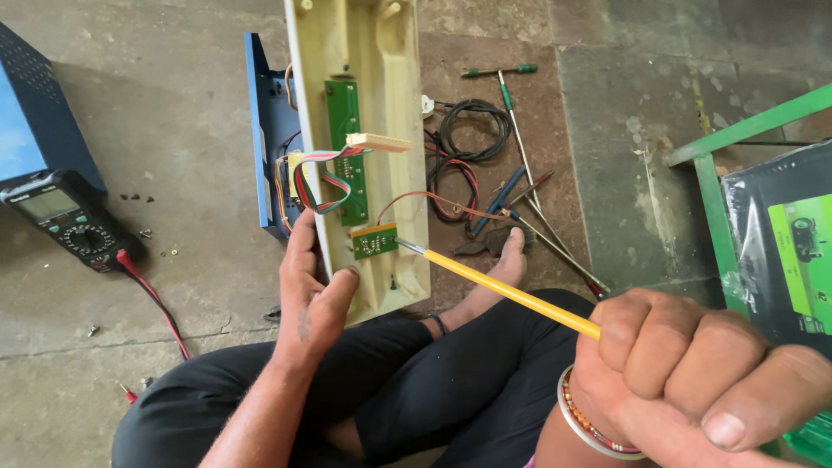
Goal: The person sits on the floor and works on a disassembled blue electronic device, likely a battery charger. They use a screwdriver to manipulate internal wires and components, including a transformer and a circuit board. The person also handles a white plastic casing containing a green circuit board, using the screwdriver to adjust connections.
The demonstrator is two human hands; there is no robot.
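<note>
While left hand (310, 295) clamps near edge of cream panel (381, 87), we keep it steady; right hand (693, 373), fist shut on yellow screwdriver (507, 290), holds tip square on small green board (374, 241). Watch ribbon wires (316, 186) just left.

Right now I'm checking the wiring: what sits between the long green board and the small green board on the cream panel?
In the head view, bare cream panel separates the long board from the small board.
</note>
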